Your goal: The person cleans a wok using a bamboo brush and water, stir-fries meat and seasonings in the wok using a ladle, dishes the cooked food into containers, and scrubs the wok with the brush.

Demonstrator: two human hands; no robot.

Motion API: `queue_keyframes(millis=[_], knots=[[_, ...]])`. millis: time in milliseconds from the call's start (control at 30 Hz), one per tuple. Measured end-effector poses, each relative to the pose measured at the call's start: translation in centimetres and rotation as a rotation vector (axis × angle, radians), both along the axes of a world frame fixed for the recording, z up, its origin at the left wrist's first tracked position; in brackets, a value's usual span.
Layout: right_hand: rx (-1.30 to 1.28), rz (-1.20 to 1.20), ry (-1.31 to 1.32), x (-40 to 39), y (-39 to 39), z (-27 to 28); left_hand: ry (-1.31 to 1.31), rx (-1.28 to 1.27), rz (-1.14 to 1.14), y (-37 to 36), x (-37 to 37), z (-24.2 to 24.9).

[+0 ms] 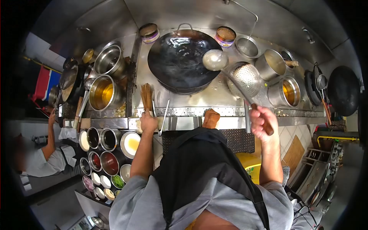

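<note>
A large black wok (180, 73) with liquid and some steam sits on the steel stove. My left hand (148, 122) is closed round the lower end of a bamboo brush (146, 96), its bristles upright to the left of the wok. In my right hand (263, 122) is the wooden handle of a ladle (215, 60), whose bowl hangs over the wok's right rim. Beneath the ladle's shaft lies a perforated strainer (248, 78), right of the wok. A folded brown cloth (211, 118) rests on the front edge between my hands.
Pots with yellow liquid stand left (102, 93) and right (289, 92). Ingredient containers (109, 163) fill the lower left. Two tins (148, 32) flank the wok's back. A co-worker (48, 155) is at far left. A spare wok (343, 91) hangs far right.
</note>
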State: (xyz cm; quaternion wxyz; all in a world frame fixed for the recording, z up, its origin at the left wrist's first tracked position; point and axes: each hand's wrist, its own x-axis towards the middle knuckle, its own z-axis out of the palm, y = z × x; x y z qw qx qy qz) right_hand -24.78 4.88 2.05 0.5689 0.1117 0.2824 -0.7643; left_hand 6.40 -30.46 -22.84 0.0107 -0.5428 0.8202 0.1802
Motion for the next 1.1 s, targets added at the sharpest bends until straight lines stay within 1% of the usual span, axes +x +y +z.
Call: queue_keyframes(millis=[67, 167, 200, 233, 300, 333, 367, 400, 433, 500, 567, 600, 633, 667, 700, 733, 767, 800, 833, 867, 900, 967, 1000, 1033, 1067, 1100], knots=[[0.162, 0.037, 0.074, 2.0, -0.4, -1.3, -0.042, 0.013, -0.008, -0.2, 0.4, -0.8], [0.383, 0.126, 0.398, 3.5, -1.0, -2.5, -0.103, 0.029, -0.034, -0.6, 0.5, -0.8], [0.372, 0.186, 0.457, 3.3, -1.0, -3.0, -0.128, 0.057, -0.032, -0.8, 0.5, -0.6], [0.372, 0.181, 0.453, 3.2, -0.7, -3.5, -0.153, 0.085, -0.031, -1.1, 0.6, -0.5], [0.522, 0.162, 0.814, 2.6, 0.1, -4.2, -0.187, 0.125, -0.015, -1.6, 0.8, -0.9], [0.582, 0.134, 0.940, 2.1, 1.1, -4.6, -0.219, 0.168, 0.005, -1.8, 0.9, -1.2], [0.585, 0.126, 0.938, 0.8, 2.6, -6.1, -0.220, 0.166, -0.003, -1.9, 0.9, -1.0], [0.792, 0.022, 1.200, -0.9, 4.5, -8.4, -0.236, 0.209, 0.022, -1.8, 0.9, -0.8], [1.005, -0.089, 1.456, -2.0, 5.6, -9.5, -0.254, 0.252, 0.045, -1.7, 0.9, -0.7], [1.231, -0.311, 1.244, -4.0, 5.4, -8.3, -0.254, 0.249, 0.008, -2.1, 1.4, -1.9], [1.406, -0.274, 1.333, -8.2, 8.1, -10.3, -0.268, 0.271, 0.013, -2.5, 1.5, -2.6], [1.417, -0.284, 1.326, -10.6, 9.9, -12.1, -0.229, 0.304, 0.028, -2.7, 1.5, -2.7], [1.506, -0.340, 1.337, -13.0, 11.7, -14.2, -0.093, 0.382, 0.088, -3.3, 2.2, -4.0], [1.589, -0.394, 1.347, -14.5, 12.8, -15.2, 0.119, 0.350, 0.131, -3.8, 3.3, -6.9], [1.617, -0.437, 1.297, -14.8, 13.1, -15.2, 0.330, 0.311, 0.176, -4.4, 3.9, -8.8], [1.575, -0.434, 1.231, -15.3, 13.7, -15.9, 0.327, 0.302, 0.179, -4.5, 3.7, -7.8], [1.533, -0.426, 1.164, -16.1, 14.8, -17.1, 0.461, 0.333, 0.282, -4.2, 3.3, -5.8], [1.563, -0.376, 1.166, -17.2, 16.1, -18.9, 0.593, 0.362, 0.385, -3.6, 2.8, -2.9], [1.556, -0.370, 1.157, -18.5, 17.4, -20.4, 0.584, 0.352, 0.387, -2.8, 1.8, 1.2], [1.470, -0.385, 1.124, -19.8, 18.5, -21.7, 0.677, 0.379, 0.386, -1.7, 0.4, 6.4], [1.387, -0.401, 1.086, -20.4, 18.9, -22.9, 0.767, 0.405, 0.381, -1.3, -0.7, 10.2], [1.427, -0.280, 1.077, -21.3, 18.6, -21.8, 0.929, 0.298, 0.137, -3.0, -2.1, 13.4], [1.748, -0.056, 1.343, -22.7, 19.2, -22.3, 0.844, 0.364, 0.094, -3.3, -3.6, 17.4], [1.911, -0.192, 1.485, -21.0, 16.2, -19.3, 0.760, 0.430, 0.054, -3.7, -5.4, 20.4], [2.072, -0.340, 1.627, -18.7, 11.7, -15.2, 0.662, 0.251, -0.166, -5.3, -6.8, 20.6], [1.869, -0.418, 1.835, -19.1, 10.2, -15.0, 0.557, 0.075, -0.384, -6.7, -8.2, 20.7]])
